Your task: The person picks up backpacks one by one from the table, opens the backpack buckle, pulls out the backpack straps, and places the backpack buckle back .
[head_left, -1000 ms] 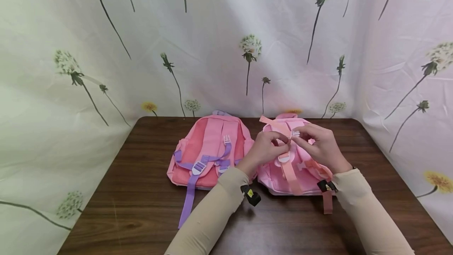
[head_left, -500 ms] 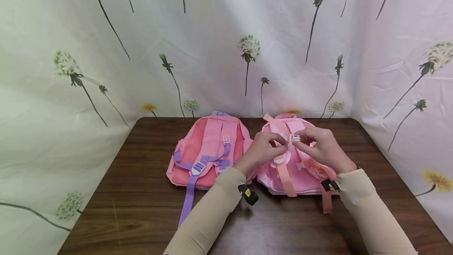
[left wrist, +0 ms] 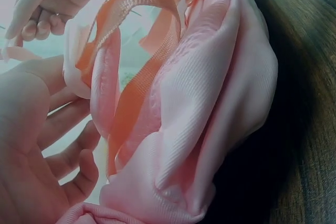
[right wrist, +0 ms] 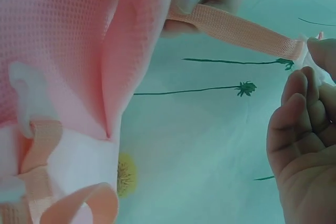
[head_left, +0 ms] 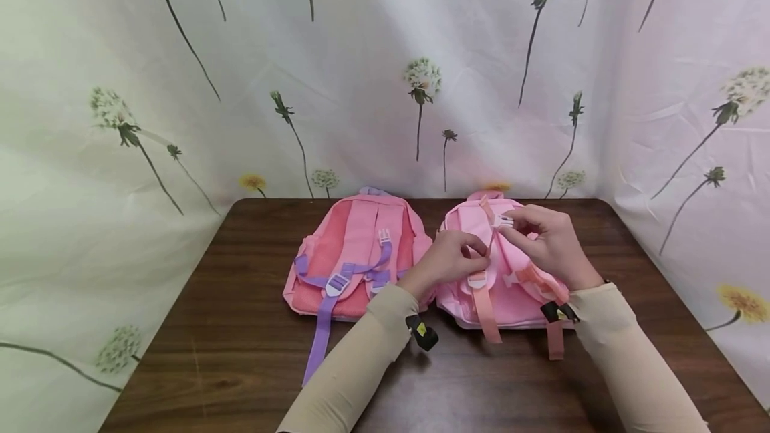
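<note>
A light pink backpack (head_left: 511, 309) with orange straps lies on the table at the right, under both hands. My right hand (head_left: 550, 246) pinches a white buckle (head_left: 504, 221) between thumb and fingers. Below and left of it, my left hand (head_left: 451, 256) pinches an orange strap (right wrist: 241, 35). The right wrist view shows this strap stretched taut from the left fingers to the buckle in the right hand. Lower on the bag, a second orange strap hangs from a white slider (head_left: 477, 279). In the left wrist view, orange webbing (left wrist: 139, 98) loops beside the left hand.
A darker pink backpack (head_left: 355, 219) with purple straps lies close on the left. Its long purple strap (head_left: 319, 339) trails over the brown wooden table (head_left: 210, 313). A white prong buckle part (right wrist: 31, 93) sits on the right bag's side. Floral cloth (head_left: 361, 85) hangs behind the table.
The right hand has raised the buckle slightly, and the left hand has moved down from it, stretching the strap between them. The loose strap end at the bag's top has swung right.
</note>
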`<action>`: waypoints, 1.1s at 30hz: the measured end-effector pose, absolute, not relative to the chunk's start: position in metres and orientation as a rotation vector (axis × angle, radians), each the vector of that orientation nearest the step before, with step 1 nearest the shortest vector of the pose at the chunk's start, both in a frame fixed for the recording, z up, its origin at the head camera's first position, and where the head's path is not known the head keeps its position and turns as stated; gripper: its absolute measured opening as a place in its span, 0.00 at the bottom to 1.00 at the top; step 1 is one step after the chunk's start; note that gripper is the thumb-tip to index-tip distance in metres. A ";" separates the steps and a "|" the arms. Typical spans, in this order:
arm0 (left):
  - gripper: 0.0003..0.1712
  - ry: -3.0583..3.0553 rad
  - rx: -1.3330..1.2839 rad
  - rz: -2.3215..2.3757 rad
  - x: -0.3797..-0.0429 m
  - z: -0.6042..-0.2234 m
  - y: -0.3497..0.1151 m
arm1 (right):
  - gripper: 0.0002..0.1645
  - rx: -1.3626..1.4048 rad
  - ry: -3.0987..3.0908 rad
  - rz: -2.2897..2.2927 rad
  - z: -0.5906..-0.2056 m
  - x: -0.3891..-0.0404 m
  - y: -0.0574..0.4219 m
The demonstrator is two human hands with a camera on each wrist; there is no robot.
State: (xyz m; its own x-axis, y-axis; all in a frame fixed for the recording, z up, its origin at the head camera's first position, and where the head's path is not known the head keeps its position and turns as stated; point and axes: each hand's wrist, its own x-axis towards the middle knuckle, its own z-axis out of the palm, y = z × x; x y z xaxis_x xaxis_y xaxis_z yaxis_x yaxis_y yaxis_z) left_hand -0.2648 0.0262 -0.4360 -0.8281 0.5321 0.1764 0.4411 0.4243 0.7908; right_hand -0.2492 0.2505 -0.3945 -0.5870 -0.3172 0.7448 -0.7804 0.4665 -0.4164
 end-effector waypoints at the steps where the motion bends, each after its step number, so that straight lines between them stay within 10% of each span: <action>1: 0.07 2.555 0.877 1.379 -0.265 -0.436 0.027 | 0.18 0.914 -2.129 1.022 -0.394 -0.249 0.251; 15: 0.24 2.499 0.790 1.668 -0.258 -0.426 0.030 | 0.19 1.036 -2.158 0.946 -0.380 -0.242 0.248; 33: 0.08 2.503 1.003 1.785 -0.263 -0.426 0.033 | 0.21 1.063 -2.043 0.889 -0.379 -0.243 0.247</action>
